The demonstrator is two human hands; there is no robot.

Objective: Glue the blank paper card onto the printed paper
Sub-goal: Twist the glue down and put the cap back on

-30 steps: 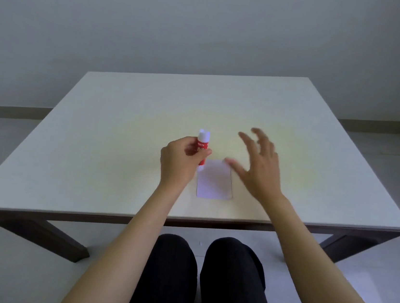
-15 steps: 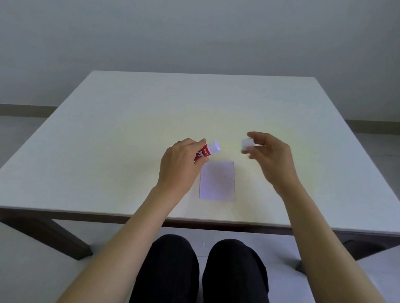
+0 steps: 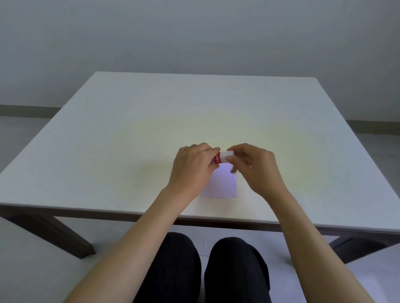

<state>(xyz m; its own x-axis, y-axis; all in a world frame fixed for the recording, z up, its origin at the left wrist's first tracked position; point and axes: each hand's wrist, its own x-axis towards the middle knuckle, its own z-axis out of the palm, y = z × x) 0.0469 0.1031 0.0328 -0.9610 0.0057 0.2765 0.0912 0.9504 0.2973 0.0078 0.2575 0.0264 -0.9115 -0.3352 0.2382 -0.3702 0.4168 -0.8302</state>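
Note:
A red and white glue stick [image 3: 219, 157] lies sideways in the air just above the table, gripped by my left hand [image 3: 191, 170] around its red body. The fingertips of my right hand [image 3: 254, 169] pinch the stick's white cap end [image 3: 226, 154]. Beneath and between both hands, a pale white paper card [image 3: 222, 185] lies flat on the table; its upper edge is hidden by my fingers. I cannot make out any print on it.
The white square table [image 3: 119, 141] has its near edge just beyond my knees. A grey wall with a skirting board stands behind it. My dark trouser legs [image 3: 203, 277] show below the table edge.
My right hand, which held the white cap apart from the stick, has come left and joined the stick's white end. The stick has tilted sideways in my left hand.

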